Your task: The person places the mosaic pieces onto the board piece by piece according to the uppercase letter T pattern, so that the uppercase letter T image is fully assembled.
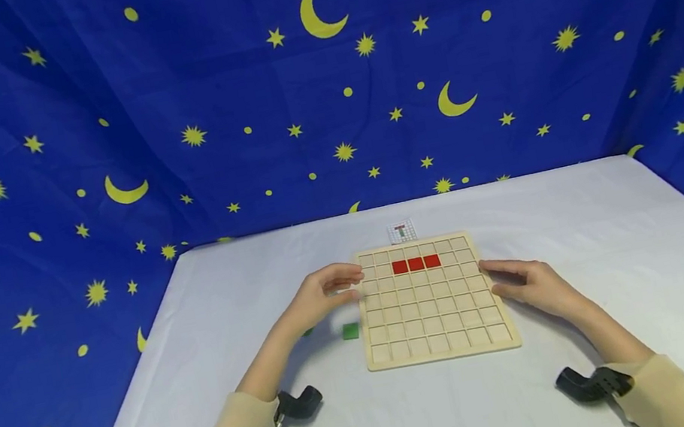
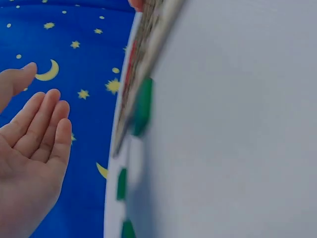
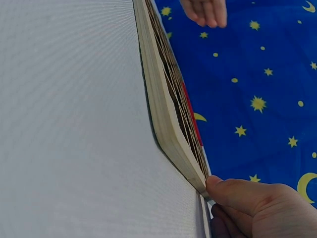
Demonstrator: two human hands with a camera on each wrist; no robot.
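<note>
A wooden grid board lies on the white table, with three red square tiles side by side in its second row from the back. My left hand hovers beside the board's left edge with loosely bent fingers. Nothing is in its palm in the left wrist view. On the other side, my right hand touches the board's right edge with thumb and fingertips, the thumb right at the rim. A green tile sits left of the board; another green tile is partly hidden by my left hand.
Behind the board lies a small printed card with a red and green T pattern on a grid. Several green tiles show along the left side in the left wrist view. A blue star-and-moon cloth hangs around the table.
</note>
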